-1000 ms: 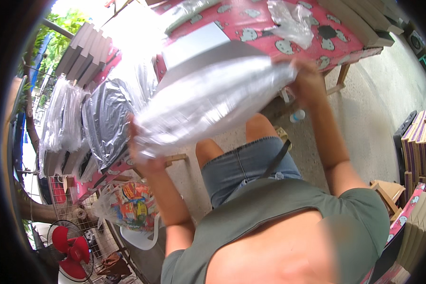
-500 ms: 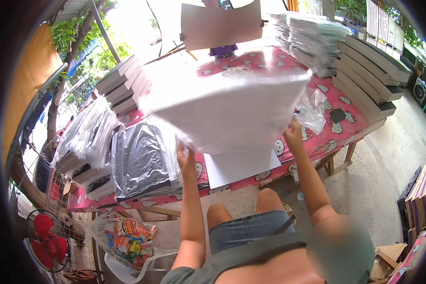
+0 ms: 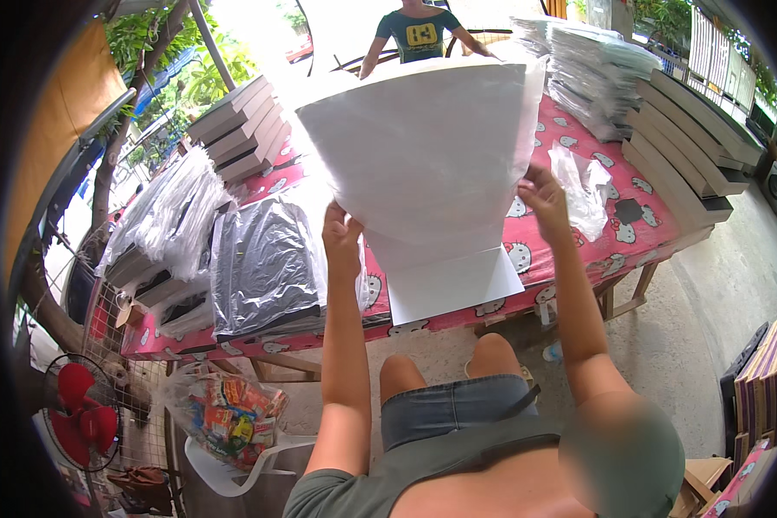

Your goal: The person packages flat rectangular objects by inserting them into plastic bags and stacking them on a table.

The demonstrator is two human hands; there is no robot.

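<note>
A large white sheet point(image 3: 423, 147), glossy like plastic film, is lifted and bulges over the table in front of me. My left hand point(image 3: 343, 235) pinches its left edge. At the right edge, my right hand point(image 3: 544, 200) grips it with bent fingers. Below it, a folded white board point(image 3: 457, 289) lies near the table's front edge, its back part hidden by the sheet. A dark flat piece in clear plastic point(image 3: 266, 268) lies left of my left hand. Crumpled clear plastic point(image 3: 581, 188) rests right of my right hand.
The table has a pink patterned cover point(image 3: 535, 250). Stacked boards point(image 3: 678, 147) and plastic-wrapped packs point(image 3: 591, 73) stand right; more packs point(image 3: 168, 220) and boards point(image 3: 237, 129) stand left. A person point(image 3: 419, 34) stands opposite. A red-bladed fan point(image 3: 79, 414) and bag of packets point(image 3: 233, 414) are lower left.
The white sheet has risen and spread taller, and both my hands have moved up. The person opposite has lowered the brown board, which no longer shows.
</note>
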